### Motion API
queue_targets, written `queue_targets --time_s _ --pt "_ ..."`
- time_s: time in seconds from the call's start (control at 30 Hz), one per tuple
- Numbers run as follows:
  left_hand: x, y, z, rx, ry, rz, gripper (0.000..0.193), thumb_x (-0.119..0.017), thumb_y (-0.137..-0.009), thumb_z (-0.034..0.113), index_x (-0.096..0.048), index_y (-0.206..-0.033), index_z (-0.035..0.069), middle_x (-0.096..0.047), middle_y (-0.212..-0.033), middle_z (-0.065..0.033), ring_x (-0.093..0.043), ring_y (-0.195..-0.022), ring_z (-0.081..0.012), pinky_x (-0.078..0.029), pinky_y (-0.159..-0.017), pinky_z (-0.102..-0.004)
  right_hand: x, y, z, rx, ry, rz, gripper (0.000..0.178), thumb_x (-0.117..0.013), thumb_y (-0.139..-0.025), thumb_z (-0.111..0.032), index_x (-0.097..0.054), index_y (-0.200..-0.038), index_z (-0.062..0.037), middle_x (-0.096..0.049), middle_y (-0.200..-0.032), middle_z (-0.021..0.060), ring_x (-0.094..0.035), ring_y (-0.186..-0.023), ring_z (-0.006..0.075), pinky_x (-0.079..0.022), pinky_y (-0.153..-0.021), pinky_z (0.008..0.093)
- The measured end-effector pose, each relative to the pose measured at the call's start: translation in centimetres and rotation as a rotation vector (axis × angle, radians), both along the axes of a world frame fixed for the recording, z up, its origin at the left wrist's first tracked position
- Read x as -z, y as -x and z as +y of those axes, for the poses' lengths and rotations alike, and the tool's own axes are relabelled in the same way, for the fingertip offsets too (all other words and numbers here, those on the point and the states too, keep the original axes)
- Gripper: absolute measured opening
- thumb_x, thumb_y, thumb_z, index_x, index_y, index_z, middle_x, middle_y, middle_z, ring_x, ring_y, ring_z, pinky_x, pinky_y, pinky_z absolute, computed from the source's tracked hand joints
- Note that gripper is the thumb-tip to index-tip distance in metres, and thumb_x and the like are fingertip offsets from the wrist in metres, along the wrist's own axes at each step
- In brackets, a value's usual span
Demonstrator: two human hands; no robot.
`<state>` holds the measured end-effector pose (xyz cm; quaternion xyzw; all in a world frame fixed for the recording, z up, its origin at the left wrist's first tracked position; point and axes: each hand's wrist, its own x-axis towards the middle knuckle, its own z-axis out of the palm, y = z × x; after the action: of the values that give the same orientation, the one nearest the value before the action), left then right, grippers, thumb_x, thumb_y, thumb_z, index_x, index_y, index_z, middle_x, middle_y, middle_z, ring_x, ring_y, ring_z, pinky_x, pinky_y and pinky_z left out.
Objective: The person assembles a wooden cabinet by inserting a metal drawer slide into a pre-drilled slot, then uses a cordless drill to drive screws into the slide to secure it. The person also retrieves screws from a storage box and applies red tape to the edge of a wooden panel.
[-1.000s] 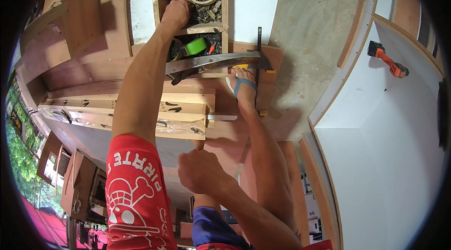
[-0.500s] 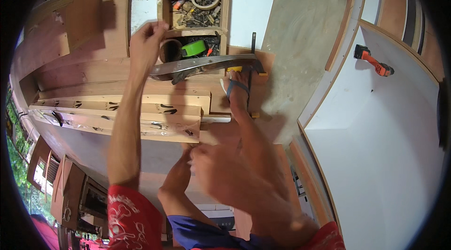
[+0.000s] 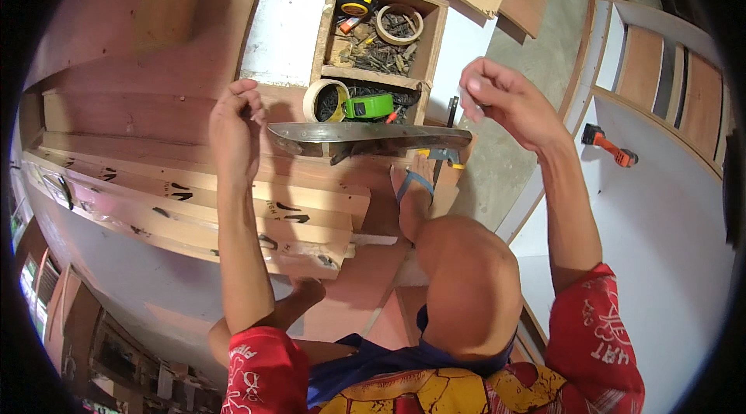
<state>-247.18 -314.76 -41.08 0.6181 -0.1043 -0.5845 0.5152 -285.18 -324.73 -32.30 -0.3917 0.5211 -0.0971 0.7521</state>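
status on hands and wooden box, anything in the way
Left hand, right hand raised, grips unclear. Two-compartment brown wooden box untouched. Long grey metal blade across its near side.

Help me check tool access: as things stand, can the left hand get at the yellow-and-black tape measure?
Probably yes: the wooden box is open-topped and nothing visible covers the yellow-and-black tape measure; the left hand would have to pass over the left wall.

Curled left hand (image 3: 235, 128) at ten o'clock, curled right hand (image 3: 514, 103) at two, wooden box (image 3: 369, 73) at twelve.
A long blade (image 3: 365, 132) shows across the box's six-o'clock end; an orange power tool (image 3: 611, 146) sits at three.
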Motion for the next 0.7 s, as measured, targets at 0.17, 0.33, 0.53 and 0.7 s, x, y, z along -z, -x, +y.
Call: queue_targets --time_s 0.17,0.33,0.53,0.7 --pt "6.3 -2.6 0.3 0.126 0.04 -0.086 0.019 -0.035 -0.102 0.005 -0.054 -0.102 0.006 -0.038 -0.072 0.0045 -0.034 -0.065 -0.0075 -0.034 -0.064 -0.0252 7.6 -3.7 -4.5 0.112 0.046 -0.202 0.019 -0.066 -0.104 -0.029 -0.06 -0.1 -0.0109 -0.058 -0.087 -0.0028 -0.055 -0.082 0.0073 -0.05 -0.07 0.0263" --pt "10.4 -1.9 -0.6 0.335 -0.044 -0.127 0.02 -0.035 -0.101 0.005 -0.055 -0.103 0.006 -0.039 -0.07 0.0046 -0.035 -0.063 -0.0071 -0.034 -0.061 -0.0251 9.4 -8.2 -10.4 -0.427 0.485 0.075 0.043 -0.074 -0.098 -0.044 -0.055 -0.073 -0.0141 -0.055 -0.076 -0.0076 -0.046 -0.067 0.0064 -0.043 -0.062 0.0279" --pt "9.5 -1.6 -1.3 0.273 -0.021 -0.117 0.021 -0.039 -0.095 -0.001 -0.056 -0.108 0.003 -0.043 -0.072 0.0028 -0.038 -0.065 -0.0069 -0.034 -0.061 -0.024 19.7 -10.8 -7.7 -1.011 1.392 0.396 0.014 -0.068 -0.09 -0.018 -0.071 -0.089 -0.0051 -0.069 -0.096 0.0087 -0.07 -0.09 0.0299 -0.057 -0.073 0.0435" --pt "6.4 -0.5 -0.6 0.017 0.046 -0.111 0.018 -0.043 -0.1 -0.001 -0.054 -0.115 0.0 -0.052 -0.08 -0.0013 -0.044 -0.069 -0.0085 -0.039 -0.065 -0.023 22.6 -10.6 -7.3 -1.079 1.475 0.406 0.011 -0.066 -0.084 -0.013 -0.075 -0.084 -0.007 -0.068 -0.096 0.0086 -0.072 -0.092 0.0311 -0.059 -0.072 0.0459"
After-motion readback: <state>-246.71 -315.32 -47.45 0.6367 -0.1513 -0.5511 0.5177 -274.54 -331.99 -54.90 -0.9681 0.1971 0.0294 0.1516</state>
